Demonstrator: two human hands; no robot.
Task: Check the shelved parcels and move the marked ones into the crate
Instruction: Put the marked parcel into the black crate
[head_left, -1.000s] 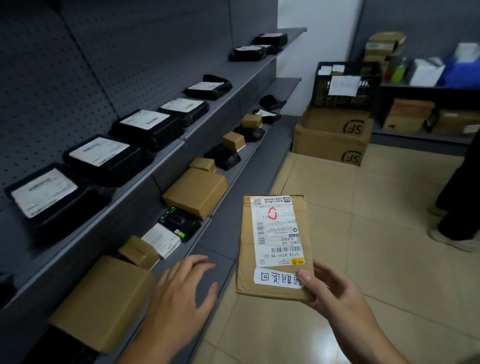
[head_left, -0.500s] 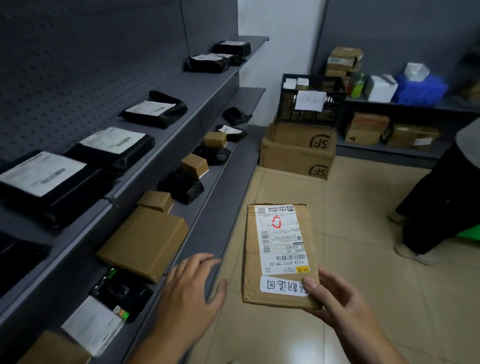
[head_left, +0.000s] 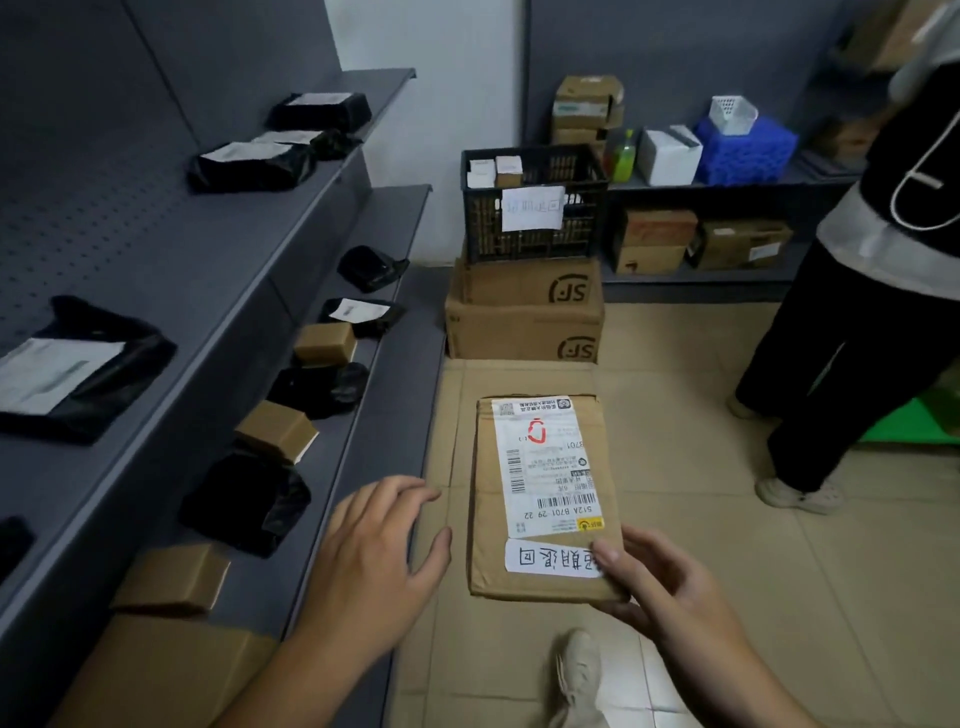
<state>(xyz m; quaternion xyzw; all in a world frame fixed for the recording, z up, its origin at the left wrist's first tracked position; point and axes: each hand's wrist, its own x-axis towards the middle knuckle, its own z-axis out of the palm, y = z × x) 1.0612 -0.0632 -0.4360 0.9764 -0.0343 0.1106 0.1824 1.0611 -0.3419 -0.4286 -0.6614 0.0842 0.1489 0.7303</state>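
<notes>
while right grip (head_left: 670, 597) pinches parcel (head_left: 543, 467) (marked), left grip (head_left: 374, 566) spread

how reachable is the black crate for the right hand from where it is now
Probably not yet. The black crate sits on stacked SF cartons well beyond the right hand, which grips the marked parcel. The floor between looks free, so stepping closer should do it.

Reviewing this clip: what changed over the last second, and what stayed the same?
The person has walked along the shelf toward the black crate, which now looks closer; a bystander has come further into view on the right. Unchanged: the right hand grips the marked parcel by its near corner, and the left hand hovers open, holding nothing.
</notes>
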